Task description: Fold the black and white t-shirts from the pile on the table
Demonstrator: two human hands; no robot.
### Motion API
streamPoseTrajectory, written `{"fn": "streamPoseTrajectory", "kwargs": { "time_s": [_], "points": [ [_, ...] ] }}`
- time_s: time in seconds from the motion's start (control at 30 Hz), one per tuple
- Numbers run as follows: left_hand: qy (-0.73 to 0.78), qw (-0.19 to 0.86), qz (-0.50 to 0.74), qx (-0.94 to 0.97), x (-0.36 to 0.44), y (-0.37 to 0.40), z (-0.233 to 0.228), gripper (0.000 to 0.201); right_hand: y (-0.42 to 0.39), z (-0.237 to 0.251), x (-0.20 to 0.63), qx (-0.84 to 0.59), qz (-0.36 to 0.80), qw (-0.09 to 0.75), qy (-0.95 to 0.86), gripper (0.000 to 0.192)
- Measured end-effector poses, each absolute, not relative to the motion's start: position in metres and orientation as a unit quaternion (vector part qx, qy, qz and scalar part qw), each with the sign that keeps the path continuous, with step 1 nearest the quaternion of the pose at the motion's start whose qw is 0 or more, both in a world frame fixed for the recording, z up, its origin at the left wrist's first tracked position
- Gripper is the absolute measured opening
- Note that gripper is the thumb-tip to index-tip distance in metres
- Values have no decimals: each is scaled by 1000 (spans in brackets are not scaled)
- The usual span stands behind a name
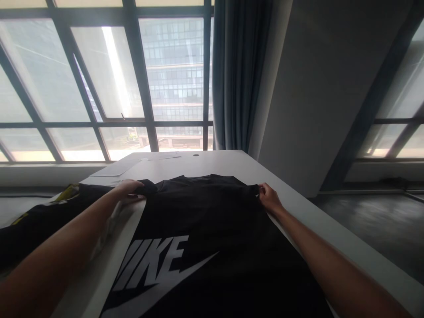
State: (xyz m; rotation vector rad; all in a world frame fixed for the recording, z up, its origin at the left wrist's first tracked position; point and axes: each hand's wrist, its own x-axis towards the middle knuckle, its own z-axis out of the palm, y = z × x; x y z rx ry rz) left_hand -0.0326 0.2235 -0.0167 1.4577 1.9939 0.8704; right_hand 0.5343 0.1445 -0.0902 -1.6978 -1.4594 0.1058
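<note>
A black T-shirt [238, 238] with a large grey NIKE print lies spread on the white table [218, 161], its neckline toward the far end. At its left sleeve, my left hand [130, 189] pinches the dark cloth between thumb and fingers. On the opposite side my right hand [269, 197] grips the edge of the right sleeve. Both arms reach forward along the sides of the shirt. The lower end of the shirt runs out of view at the bottom.
Left of my left arm lies a dark garment [88, 192] with yellow and white parts. White paper sheets [117, 168] rest on the table's far left. Beyond stand windows [175, 70], a blue-grey curtain [236, 79] and a wide slanting column [318, 88].
</note>
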Motion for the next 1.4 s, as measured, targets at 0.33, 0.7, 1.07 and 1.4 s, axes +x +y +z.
{"fn": "streamPoseTrajectory", "kwargs": {
  "time_s": [0.33, 0.7, 1.07, 1.4],
  "points": [
    [704, 92, 268, 651, -10, 234, -4, 40, 144, -91, 519, -680, 47, 370, -632, 34],
    [510, -61, 177, 840, 154, 234, 15, 40, 137, -88, 513, -667, -5, 291, -686, 28],
    [432, 31, 213, 876, 172, 251, -43, 39, 138, -90, 514, -670, -12, 276, -689, 28],
    [573, -30, 105, 812, 103, 272, -50, 49, 139, -90, 514, -673, -22, 267, -690, 28]
  ]
}}
